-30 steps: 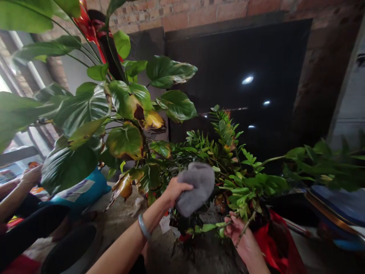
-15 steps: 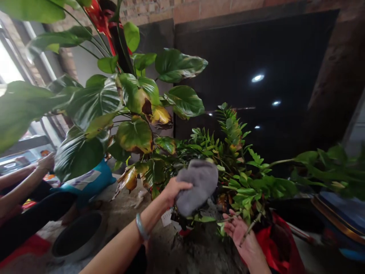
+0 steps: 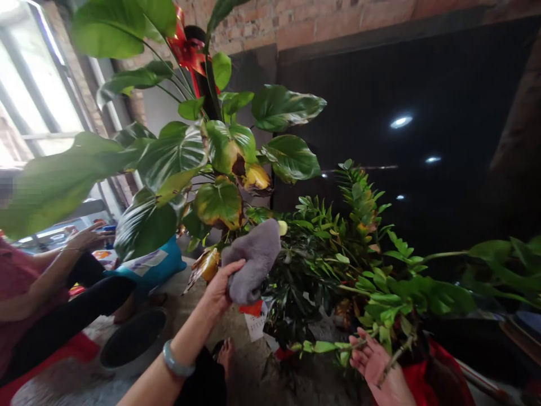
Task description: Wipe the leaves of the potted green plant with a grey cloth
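Note:
My left hand (image 3: 220, 286) is closed on a soft grey cloth (image 3: 256, 259), which hangs in front of the leaves of the dark green plants. A pale bangle (image 3: 177, 361) is on that wrist. My right hand (image 3: 378, 363) is at lower right, palm up, with its fingers loosely curled round a leafy plant stem (image 3: 325, 345). A bare brownish stalk (image 3: 396, 358) crosses over its palm. Left of centre rises a tall plant with broad leaves (image 3: 220, 203), some yellow and brown at the edges. A bushy small-leaved plant (image 3: 359, 208) fills the space behind my hands.
A person (image 3: 42, 282) sits at the left, beside a blue bag (image 3: 158, 265). A dark round basin (image 3: 133, 341) stands on the floor. Behind the plants is a dark glossy panel (image 3: 456, 113). Red wrapping (image 3: 443, 372) surrounds a pot at lower right.
The view has turned left. My left hand has drawn the grey cloth left, away from the leaves by my right hand. My right hand keeps its place at the stem.

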`<state>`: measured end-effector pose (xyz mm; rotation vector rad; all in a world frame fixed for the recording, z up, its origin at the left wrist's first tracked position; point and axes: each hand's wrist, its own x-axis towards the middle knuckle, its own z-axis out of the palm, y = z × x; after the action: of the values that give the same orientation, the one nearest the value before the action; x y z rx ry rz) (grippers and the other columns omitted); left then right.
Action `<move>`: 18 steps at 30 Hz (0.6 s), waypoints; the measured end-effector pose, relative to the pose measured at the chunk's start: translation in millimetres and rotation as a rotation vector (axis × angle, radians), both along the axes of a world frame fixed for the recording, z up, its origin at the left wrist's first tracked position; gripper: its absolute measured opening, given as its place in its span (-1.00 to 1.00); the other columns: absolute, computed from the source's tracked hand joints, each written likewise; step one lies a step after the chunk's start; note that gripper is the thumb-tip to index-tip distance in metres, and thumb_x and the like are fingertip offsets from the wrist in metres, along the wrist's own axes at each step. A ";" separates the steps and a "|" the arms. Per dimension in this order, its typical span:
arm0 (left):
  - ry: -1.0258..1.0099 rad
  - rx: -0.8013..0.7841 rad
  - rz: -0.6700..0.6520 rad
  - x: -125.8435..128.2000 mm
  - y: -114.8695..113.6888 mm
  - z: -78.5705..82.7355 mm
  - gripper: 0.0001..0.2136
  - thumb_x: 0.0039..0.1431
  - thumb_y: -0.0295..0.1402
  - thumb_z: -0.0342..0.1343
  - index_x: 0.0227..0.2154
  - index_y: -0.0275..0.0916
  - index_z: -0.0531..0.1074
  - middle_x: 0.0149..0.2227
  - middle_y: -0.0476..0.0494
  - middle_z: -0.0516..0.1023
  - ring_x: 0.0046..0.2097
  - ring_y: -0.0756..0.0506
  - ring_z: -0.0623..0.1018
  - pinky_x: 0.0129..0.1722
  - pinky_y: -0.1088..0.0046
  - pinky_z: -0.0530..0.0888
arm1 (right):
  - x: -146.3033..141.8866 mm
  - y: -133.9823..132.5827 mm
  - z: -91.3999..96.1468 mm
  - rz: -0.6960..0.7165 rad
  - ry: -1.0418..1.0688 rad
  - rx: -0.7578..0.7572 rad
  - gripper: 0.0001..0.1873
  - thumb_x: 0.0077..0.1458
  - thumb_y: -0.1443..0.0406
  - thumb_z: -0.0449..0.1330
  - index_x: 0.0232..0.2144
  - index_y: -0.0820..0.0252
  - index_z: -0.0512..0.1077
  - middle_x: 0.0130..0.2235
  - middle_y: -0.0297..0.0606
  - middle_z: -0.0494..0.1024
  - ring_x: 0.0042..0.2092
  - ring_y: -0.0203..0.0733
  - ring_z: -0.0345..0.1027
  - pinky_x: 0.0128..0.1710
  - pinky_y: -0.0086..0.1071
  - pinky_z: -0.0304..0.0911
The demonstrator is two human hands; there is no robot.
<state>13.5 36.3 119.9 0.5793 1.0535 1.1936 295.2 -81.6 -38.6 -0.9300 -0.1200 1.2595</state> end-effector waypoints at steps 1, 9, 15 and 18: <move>0.043 -0.078 -0.017 -0.7 -7.5 -15.6 -0.99 -0.21 -0.48 0.18 -0.63 -0.29 0.46 -0.66 -0.09 0.56 -0.63 -0.07 0.49 -0.55 0.44 0.45 | 0.3 -0.2 -0.1 -0.009 0.006 -0.007 -0.59 -0.49 0.23 0.44 -0.44 0.11 0.48 -0.51 -0.34 0.58 -0.56 -0.25 0.35 -0.49 -0.32 0.30; 0.003 -0.227 -0.157 -33.8 -42.3 -29.5 -0.99 -0.18 -0.47 0.16 -0.59 -0.25 0.45 -0.64 -0.12 0.58 -0.58 -0.14 0.53 -0.47 0.35 0.48 | 18.2 -3.2 -15.9 0.105 -0.006 0.037 -0.60 -0.43 0.21 0.44 -0.40 0.11 0.52 -0.42 -0.25 0.60 -0.47 -0.13 0.42 -0.37 -0.18 0.34; 0.027 -0.004 -0.037 2.7 5.2 -4.9 -0.87 -0.21 -0.55 0.18 -0.49 -0.33 0.45 -0.60 -0.10 0.57 -0.57 -0.09 0.53 -0.48 0.42 0.48 | 3.2 5.6 -9.1 0.128 -0.001 0.087 -0.65 -0.33 0.16 0.42 -0.38 0.04 0.54 -0.31 -0.22 0.63 -0.24 -0.06 0.48 -0.18 -0.18 0.31; 0.143 -0.161 -0.139 18.7 -12.8 -46.4 -0.86 -0.26 -0.49 0.24 -0.53 -0.32 0.44 -0.62 -0.13 0.56 -0.58 -0.10 0.52 -0.50 0.41 0.47 | 2.7 5.5 -8.6 0.148 0.064 0.089 -0.56 -0.44 0.13 0.46 -0.38 0.08 0.55 -0.29 -0.17 0.63 -0.23 -0.02 0.49 -0.18 -0.16 0.31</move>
<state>32.1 23.5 73.5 0.6086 1.1983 0.9473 297.9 -76.1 -47.2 -0.8149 -0.1959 1.4077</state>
